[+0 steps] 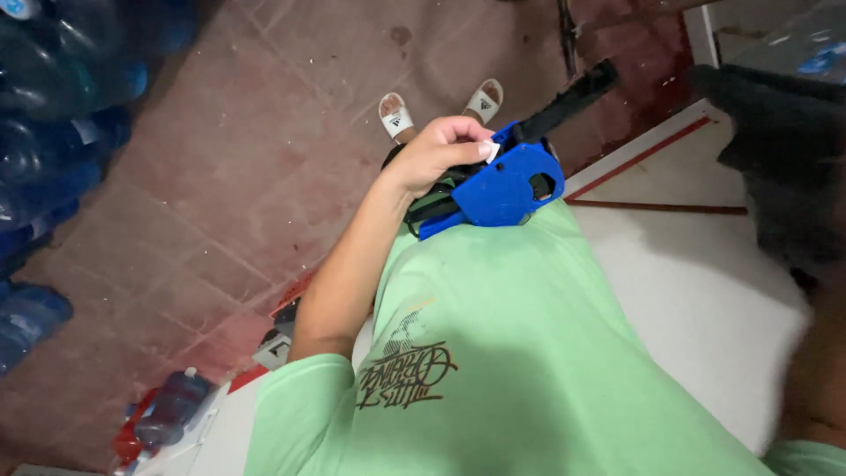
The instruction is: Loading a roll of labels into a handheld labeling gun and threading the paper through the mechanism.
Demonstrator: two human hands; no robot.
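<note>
Far left, a stack of big blue water jugs (pixel 44 132) lines the edge of the reddish tiled floor (pixel 264 150). Lower down near the corner, a smaller blue bottle (pixel 172 407) lies beside some red and white packaging.

Moving in, the person's left arm reaches forward from a light green shirt (pixel 511 353) with a dark graphic on the chest. The left hand (pixel 436 154) is curled round the grip of a blue price-label gun (pixel 507 181), fingers wrapped about the handle and trigger, while thumb and fingertip are pinching a small white label (pixel 490 150) at the top of the gun's body. The gun sits at belly height, against the front of the shirt, above the floor. Its long axis runs on a slant from lower left to upper right: the blue handle end points down-left toward the wrist, and the black nose end (pixel 568 99) points up and right, away from the body. Beyond it, a pair of white slide sandals (pixel 441 107) shows on the person's feet.

To the right lies a white surface (pixel 696 291) with a red-edged border. At the far right a dark, blurred shape (pixel 784 159) crosses the view; it may be the right arm, but the right hand itself cannot be made out, so I cannot tell how it is set.
</note>
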